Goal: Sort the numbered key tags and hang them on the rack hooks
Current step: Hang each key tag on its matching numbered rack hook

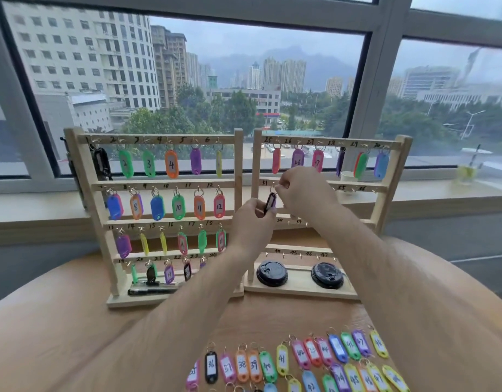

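Observation:
Two wooden racks stand side by side on the table. The left rack (238, 165) carries coloured tags on its hooks numbered 1 to 24. The right rack (396, 171) has tags on its top row only. My left hand (251, 219) pinches the body of a black key tag (270, 203) just below the hook marked 31. My right hand (303, 190) pinches at the tag's ring by that hook. Several numbered tags (300, 363) lie in rows on the table near me.
Two black cup lids (271, 273) lie on the right rack's base. A black marker (152, 291) rests on the left rack's base. A glass with a straw (466, 172) and a white cup (348, 176) stand on the windowsill behind the racks.

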